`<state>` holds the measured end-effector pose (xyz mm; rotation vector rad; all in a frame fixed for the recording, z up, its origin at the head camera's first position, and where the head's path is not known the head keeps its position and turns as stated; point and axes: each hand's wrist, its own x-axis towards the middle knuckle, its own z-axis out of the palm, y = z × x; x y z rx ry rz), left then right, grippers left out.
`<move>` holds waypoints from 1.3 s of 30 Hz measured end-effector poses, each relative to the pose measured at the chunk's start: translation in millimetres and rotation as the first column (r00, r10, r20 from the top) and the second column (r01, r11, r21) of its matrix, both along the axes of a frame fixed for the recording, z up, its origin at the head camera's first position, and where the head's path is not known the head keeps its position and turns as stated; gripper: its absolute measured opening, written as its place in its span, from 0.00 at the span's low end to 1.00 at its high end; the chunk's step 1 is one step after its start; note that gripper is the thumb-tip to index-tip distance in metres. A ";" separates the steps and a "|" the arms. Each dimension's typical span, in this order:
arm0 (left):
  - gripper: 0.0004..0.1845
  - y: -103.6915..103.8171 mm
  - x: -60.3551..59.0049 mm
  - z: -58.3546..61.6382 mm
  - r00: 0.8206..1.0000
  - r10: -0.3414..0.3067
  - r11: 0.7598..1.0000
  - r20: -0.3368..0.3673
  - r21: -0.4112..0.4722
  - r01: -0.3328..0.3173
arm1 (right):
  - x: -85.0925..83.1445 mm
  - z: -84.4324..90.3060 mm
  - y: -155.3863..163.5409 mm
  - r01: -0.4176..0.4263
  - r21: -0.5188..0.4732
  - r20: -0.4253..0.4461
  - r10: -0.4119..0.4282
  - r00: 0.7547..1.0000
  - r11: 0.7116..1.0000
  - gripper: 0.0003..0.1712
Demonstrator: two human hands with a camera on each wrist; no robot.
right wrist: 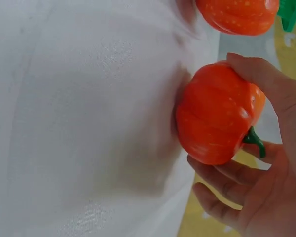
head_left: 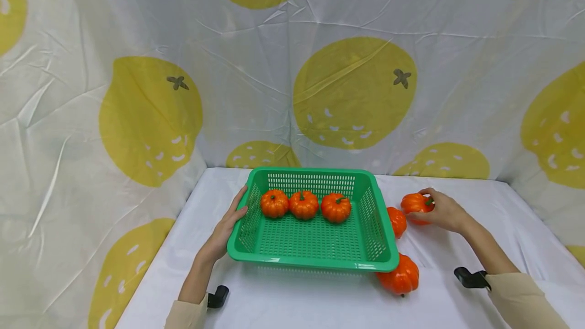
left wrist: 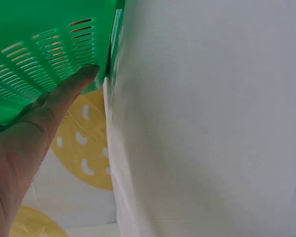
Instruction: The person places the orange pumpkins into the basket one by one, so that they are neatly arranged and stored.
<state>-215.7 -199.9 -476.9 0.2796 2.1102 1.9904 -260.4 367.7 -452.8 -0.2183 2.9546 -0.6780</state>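
Note:
A green plastic basket (head_left: 311, 263) with slotted walls stands on the white cloth and holds three small orange pumpkins in a row: left (head_left: 274, 203), middle (head_left: 303, 204) and right (head_left: 335, 207). My left hand (head_left: 227, 227) rests against the basket's left side; in the left wrist view a straight finger (left wrist: 71, 89) touches the slotted outer wall. To the right of the basket, my right hand (head_left: 445, 210) holds another pumpkin (right wrist: 214, 116) with a green stem, thumb on one side and fingers on the other. That pumpkin appears to be at the cloth.
Two more pumpkins lie against the basket's right side, one near its middle (head_left: 396, 222) and one at the front right corner (head_left: 401, 275), both partly hidden by the basket. Behind the white-covered table (head_left: 292, 303) hangs a lemon-print curtain (head_left: 247, 95).

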 end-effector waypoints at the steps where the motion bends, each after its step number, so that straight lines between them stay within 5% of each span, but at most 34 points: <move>1: 0.32 -0.1 0.1 0.3 1.000 0.000 1.000 -0.001 -0.002 0.000 | 0.7 0.1 0.1 0.003 0.000 -0.001 -0.003 1.000 1.000 0.49; 10: 0.32 -1.0 0.6 1.2 1.000 0.009 1.000 -0.010 -0.006 -0.009 | 6.1 6.0 8.2 -0.035 0.033 0.030 0.034 0.999 0.999 0.49; 21: 0.32 1.1 0.6 2.2 1.000 0.002 1.000 0.012 0.004 -0.002 | 21.8 -13.2 26.2 -0.011 -0.140 0.049 0.018 0.999 0.990 0.45; 27: 0.32 1.1 0.8 3.0 1.000 0.012 1.000 0.008 -0.004 -0.012 | 28.9 -12.5 29.5 -0.003 -0.153 0.021 0.006 1.000 0.988 0.45; 39: 0.32 2.2 1.7 3.5 1.000 0.015 1.000 0.011 -0.011 -0.015 | 22.7 48.0 -2.7 0.016 -0.251 -0.029 -0.024 0.999 0.968 0.48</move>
